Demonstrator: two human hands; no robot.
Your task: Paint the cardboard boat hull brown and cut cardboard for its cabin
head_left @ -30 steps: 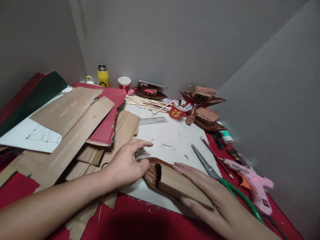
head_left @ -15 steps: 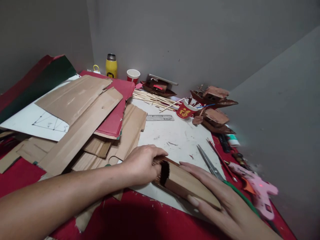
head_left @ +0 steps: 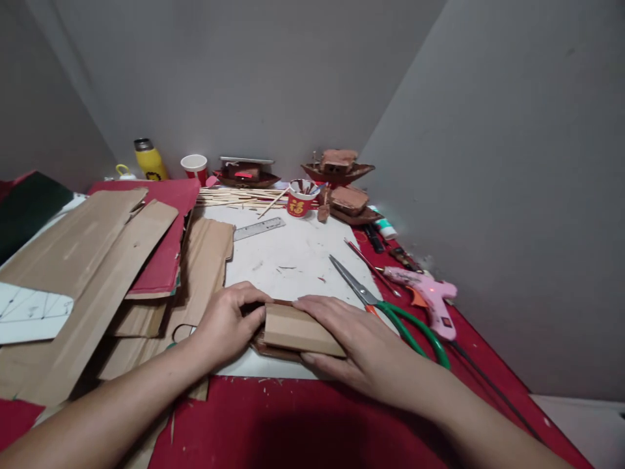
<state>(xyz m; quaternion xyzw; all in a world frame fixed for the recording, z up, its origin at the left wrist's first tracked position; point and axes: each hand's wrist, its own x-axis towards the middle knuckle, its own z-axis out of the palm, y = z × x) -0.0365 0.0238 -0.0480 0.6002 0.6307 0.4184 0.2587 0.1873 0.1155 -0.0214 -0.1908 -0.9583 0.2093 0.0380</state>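
A folded brown cardboard piece [head_left: 297, 331] lies on the white board [head_left: 297, 254] near the front edge. My left hand [head_left: 227, 322] grips its left end, fingers curled over the top. My right hand [head_left: 349, 339] wraps around its right side, thumb underneath and fingers along the top edge. Both hands press the piece down against the board.
Green-handled scissors [head_left: 390, 306] and a pink glue gun [head_left: 432, 294] lie to the right. Cardboard sheets [head_left: 122, 260] are stacked on the left. At the back stand a steel ruler [head_left: 258, 228], wooden sticks [head_left: 234, 195], a red cup [head_left: 299, 198], a yellow bottle [head_left: 149, 159] and brown model boats [head_left: 342, 169].
The cardboard piece has been turned so its open dark end no longer faces me. Both hands closed in around it. The view swung to the right.
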